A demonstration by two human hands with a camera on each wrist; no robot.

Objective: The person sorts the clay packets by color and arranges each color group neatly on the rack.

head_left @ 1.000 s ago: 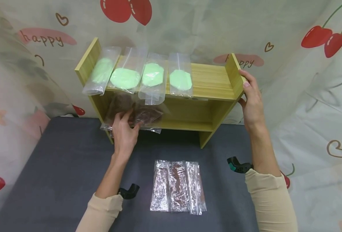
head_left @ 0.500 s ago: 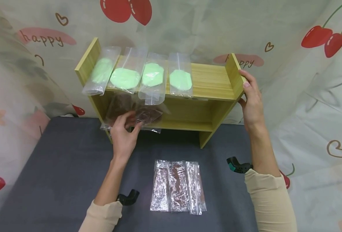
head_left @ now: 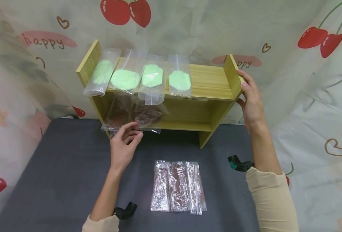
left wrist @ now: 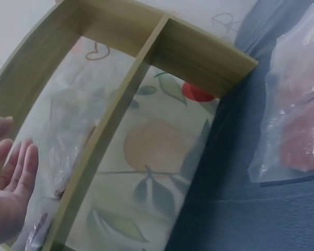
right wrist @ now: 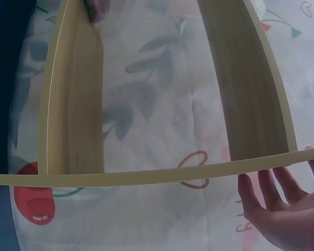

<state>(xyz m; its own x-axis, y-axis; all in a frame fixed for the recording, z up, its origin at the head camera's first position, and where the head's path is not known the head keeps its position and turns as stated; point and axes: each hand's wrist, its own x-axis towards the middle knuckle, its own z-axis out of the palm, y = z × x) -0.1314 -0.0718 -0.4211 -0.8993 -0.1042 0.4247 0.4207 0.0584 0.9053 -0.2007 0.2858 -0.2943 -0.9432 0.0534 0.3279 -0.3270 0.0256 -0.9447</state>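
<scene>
A two-tier wooden shelf stands at the back. On its upper tier, clear zip bags with pale green discs lean in a row. On the lower tier, at the left, are clear bags with dark brown contents. My left hand is just in front of these brown bags, fingers loosely bent and nothing held; in the left wrist view the left hand is beside the shelf board. My right hand holds the outer right side board near its top; the right wrist view shows the fingertips at this side board.
Flat clear bags with reddish-brown contents lie overlapping on the dark grey table cover, in front of the shelf. A patterned cloth with cherries hangs behind and at both sides.
My left hand has come away from the brown bags and drawn back toward me; the bags stay on the lower tier. The right hand keeps its place at the side board.
</scene>
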